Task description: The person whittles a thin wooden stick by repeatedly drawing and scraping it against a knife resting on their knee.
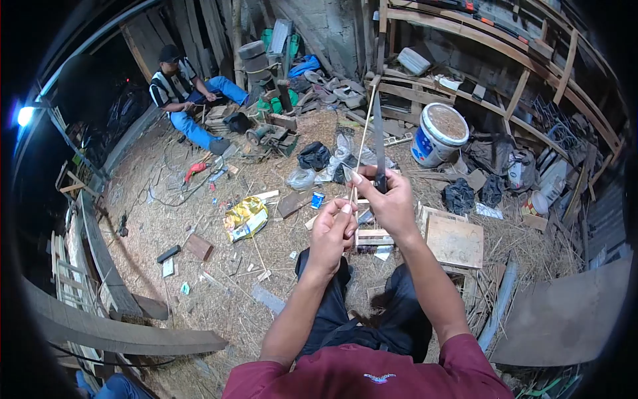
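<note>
My left hand (330,233) is closed round the lower end of a thin, pale wooden strip (364,133), which rises at a slant in front of me. A long-bladed knife (379,136) stands almost upright in my right hand (391,203), its dark handle inside the curled fingers. The right thumb reaches across toward the strip, close to the left fingertips. Blade and strip run side by side; whether they touch is hard to tell. Below the hands is a small slatted wooden piece (373,238), partly covered by my right wrist.
Another person (189,96) sits at the back left beside wood blocks. A white and blue bucket (440,135) stands at the right near a wooden box (454,241). A red power tool (195,171), a yellow packet (246,218) and scraps lie on the shaving-covered floor.
</note>
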### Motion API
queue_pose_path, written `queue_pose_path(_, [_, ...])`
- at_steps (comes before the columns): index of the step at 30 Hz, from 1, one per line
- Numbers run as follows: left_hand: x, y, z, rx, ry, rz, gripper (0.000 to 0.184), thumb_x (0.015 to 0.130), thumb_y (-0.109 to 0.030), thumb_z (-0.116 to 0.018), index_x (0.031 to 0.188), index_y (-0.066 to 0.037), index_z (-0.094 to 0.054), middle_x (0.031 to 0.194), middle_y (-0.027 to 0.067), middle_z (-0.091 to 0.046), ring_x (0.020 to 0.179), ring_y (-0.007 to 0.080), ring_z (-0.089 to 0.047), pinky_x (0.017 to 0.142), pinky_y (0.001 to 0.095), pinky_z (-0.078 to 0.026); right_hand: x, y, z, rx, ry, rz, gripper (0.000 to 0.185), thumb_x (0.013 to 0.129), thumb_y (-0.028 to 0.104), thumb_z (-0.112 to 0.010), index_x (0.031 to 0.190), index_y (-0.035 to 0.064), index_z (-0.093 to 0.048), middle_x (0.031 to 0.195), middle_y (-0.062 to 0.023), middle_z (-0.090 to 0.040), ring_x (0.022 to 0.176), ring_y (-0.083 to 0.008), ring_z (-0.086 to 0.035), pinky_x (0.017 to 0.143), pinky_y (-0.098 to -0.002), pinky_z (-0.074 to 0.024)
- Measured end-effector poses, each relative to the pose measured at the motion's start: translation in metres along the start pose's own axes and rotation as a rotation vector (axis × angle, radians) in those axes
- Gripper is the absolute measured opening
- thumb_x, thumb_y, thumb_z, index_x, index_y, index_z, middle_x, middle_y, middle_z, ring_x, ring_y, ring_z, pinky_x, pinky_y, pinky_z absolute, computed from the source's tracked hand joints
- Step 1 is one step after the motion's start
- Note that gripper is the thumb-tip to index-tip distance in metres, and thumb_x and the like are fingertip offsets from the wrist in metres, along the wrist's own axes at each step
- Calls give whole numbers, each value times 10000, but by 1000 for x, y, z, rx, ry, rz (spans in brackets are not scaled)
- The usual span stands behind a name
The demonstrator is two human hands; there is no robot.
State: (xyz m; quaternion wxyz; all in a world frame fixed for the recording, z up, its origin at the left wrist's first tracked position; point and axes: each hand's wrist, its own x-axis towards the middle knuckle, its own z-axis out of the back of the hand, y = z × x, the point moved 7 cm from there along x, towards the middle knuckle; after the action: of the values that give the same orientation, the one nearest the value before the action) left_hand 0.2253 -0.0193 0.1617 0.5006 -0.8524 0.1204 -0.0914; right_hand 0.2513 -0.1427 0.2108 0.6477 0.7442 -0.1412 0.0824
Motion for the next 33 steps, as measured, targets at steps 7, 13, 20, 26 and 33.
queue_pose_path(7, [-13, -9, 3, -85, 0, 46, 171, 999, -182, -497, 1092, -43, -531, 643, -33, -406, 428, 12, -256, 375, 186, -172, 3, 0, -8, -83, 25, 37, 214, 921, 176, -672, 1006, -20, -676, 831, -22, -678, 696, -40, -576, 613, -203, -451])
queue_pose_path(13, [-18, 7, -1, -279, 86, 214, 167, 1010, -161, -453, 1106, -40, -516, 654, -30, -376, 406, 14, -222, 364, 193, -165, -16, 6, 37, -110, -88, 76, 488, 1058, 370, -368, 1353, 3, -492, 897, -5, -639, 541, 6, -401, 492, -173, -337])
queue_pose_path(20, [-17, 24, -30, -500, 267, 360, 186, 1012, -134, -427, 1138, -17, -497, 651, -27, -380, 389, 16, -227, 335, 192, -157, -47, 32, 84, -40, -177, 95, 466, 1068, 308, -347, 1434, 23, -384, 782, -16, -617, 499, 15, -367, 432, -168, -287])
queue_pose_path(26, [-13, 39, -45, -584, 324, 436, 191, 1015, -130, -420, 1135, -2, -496, 651, -27, -379, 389, 17, -225, 339, 193, -161, -73, 41, 103, -239, -243, 192, 473, 1068, 302, -345, 1497, 107, -298, 633, 23, -477, 482, -9, -345, 437, -167, -281])
queue_pose_path(33, [-14, 78, -49, -263, 217, 495, 164, 1002, -143, -484, 1062, -5, -549, 647, -27, -405, 410, 11, -250, 353, 185, -178, -130, -5, 139, -586, -233, 33, 444, 1015, 125, -414, 1450, 39, -394, 836, -63, -617, 735, -141, -598, 653, -263, -452])
